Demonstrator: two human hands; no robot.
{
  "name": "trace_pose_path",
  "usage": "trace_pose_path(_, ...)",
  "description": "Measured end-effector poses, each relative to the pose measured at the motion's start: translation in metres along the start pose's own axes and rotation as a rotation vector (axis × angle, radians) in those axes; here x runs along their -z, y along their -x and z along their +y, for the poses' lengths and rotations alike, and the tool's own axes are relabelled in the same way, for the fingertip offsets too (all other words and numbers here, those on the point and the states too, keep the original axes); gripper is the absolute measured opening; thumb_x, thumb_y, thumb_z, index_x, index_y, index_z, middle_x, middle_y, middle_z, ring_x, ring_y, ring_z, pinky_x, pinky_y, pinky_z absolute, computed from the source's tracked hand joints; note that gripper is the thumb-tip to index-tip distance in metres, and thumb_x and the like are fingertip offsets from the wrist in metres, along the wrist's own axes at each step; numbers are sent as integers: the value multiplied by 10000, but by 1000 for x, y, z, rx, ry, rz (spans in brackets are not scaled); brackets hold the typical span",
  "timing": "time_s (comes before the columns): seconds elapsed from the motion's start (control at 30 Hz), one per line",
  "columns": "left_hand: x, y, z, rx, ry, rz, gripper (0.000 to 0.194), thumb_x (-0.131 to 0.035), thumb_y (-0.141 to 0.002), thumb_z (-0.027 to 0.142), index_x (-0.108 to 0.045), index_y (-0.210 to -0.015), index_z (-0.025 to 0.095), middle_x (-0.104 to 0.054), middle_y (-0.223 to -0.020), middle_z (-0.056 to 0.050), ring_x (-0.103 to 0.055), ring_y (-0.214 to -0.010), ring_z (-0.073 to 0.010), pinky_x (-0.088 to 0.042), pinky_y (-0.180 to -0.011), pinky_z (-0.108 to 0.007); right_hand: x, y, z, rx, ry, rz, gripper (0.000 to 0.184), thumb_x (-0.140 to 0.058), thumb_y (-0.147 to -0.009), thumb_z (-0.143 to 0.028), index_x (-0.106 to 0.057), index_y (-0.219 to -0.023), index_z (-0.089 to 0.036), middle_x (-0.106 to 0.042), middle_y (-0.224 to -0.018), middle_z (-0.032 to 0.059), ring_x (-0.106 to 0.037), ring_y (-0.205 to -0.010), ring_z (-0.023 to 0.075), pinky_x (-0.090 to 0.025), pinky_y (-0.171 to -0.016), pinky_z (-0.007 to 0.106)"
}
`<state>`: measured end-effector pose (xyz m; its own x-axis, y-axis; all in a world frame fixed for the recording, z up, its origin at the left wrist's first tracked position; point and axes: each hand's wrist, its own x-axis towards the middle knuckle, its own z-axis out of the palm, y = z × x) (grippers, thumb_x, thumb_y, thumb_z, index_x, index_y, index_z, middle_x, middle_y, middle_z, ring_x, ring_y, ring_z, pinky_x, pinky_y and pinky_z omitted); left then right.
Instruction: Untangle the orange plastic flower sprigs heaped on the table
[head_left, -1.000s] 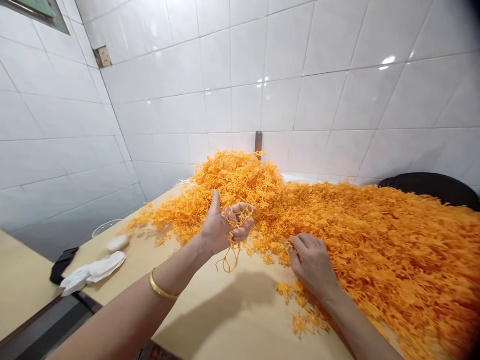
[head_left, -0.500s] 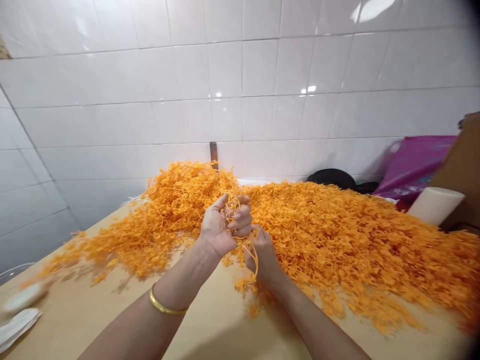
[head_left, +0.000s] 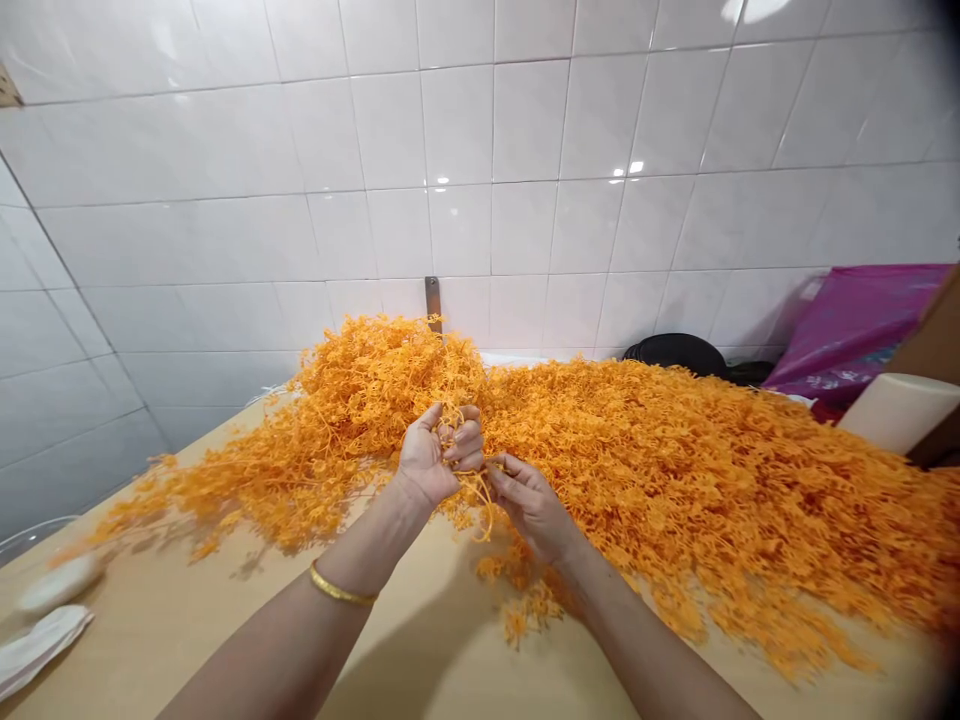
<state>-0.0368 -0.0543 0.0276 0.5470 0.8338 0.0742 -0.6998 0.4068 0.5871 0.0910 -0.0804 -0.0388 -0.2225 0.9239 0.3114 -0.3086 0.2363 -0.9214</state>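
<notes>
On the pale counter (head_left: 405, 660), your two hands meet at the near edge of a great heap of orange strands (head_left: 645, 470). Your left hand (head_left: 427, 455) is curled almost shut, its fingers (head_left: 469, 435) wrapped around a small tangle of strands (head_left: 450, 425) lifted off the heap. A gold bangle (head_left: 341, 585) sits on that wrist. A thin loop of strands (head_left: 480, 510) hangs from the tangle, and your right hand (head_left: 532, 508) lies just beside it, a little lower. Its fingers (head_left: 510, 478) are half open and reach to the loop; they seem to touch it, but you cannot tell from this view whether they pinch it.

Nothing solid stands between your hands, only that loop. The heap rises highest behind them, runs off to your right, and thins to loose bits on the counter below your right wrist. Behind it, a metal bracket (head_left: 433, 305) stands against the white tiled wall (head_left: 480, 150). Farther right are a black rounded object (head_left: 675, 355), a magenta plastic bag (head_left: 862, 330) and a cream cylinder (head_left: 900, 412). Off to your left lie a white cloth (head_left: 37, 645), a pale lump (head_left: 58, 583) and the rim of a clear bowl (head_left: 34, 538).
</notes>
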Motion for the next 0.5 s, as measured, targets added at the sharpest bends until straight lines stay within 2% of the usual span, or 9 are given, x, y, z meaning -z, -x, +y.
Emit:
trace_pose_path(0.1,11,5,14,-16,-41,53,392,-217,-843,292,-505,-674,86,-298,-428,45,-212,-291,-44,-181,-305,-171,15,-5,3,14,170,123,237,-495,-736,-399,-475,-674,-171,-442,-585,-31,-421,-542,89,-363,-563,218)
trace_pose_path(0.2,17,15,38,-91,-120,122,375,-220,-840,268,-498,-662,91,-296,-415,48,-212,-286,-41,-183,-300,-166,30,-10,7,29,378,297,253,-435,-770,-398,-419,-637,-183,-378,-512,-48,-345,-468,89,-298,-468,207)
trace_pose_path(0.23,16,18,46,-107,-159,139,376,-217,-839,266,-500,-664,90,-314,-420,41,-223,-290,-42,-193,-303,-167,31,-10,8,45,464,311,240,-421,-779,-382,-416,-638,-187,-366,-506,-49,-328,-457,91,-277,-452,207)
trace_pose_path(0.3,7,20,53,-114,-248,172,373,-218,-832,263,-507,-670,91,-368,-446,16,-256,-304,-47,-211,-311,-174,26,-8,13,111,680,258,172,-407,-787,-307,-437,-665,-190,-387,-532,-38,-344,-474,100,-271,-459,214)
trace_pose_path(0.4,-25,11,36,-94,-392,191,332,-281,-812,260,-530,-672,92,-406,-447,-2,-287,-317,-53,-202,-316,-177,8,-3,24,246,1073,93,101,-398,-730,-135,-485,-730,-187,-478,-648,3,-426,-595,129,-322,-552,238)
trace_pose_path(0.5,-65,-2,-13,-51,-436,63,282,-378,-793,264,-552,-663,84,-435,-460,-2,-324,-341,-39,-209,-329,-170,-3,0,33,319,1287,-3,202,-400,-651,-55,-513,-766,-176,-510,-726,30,-446,-678,156,-344,-622,267)
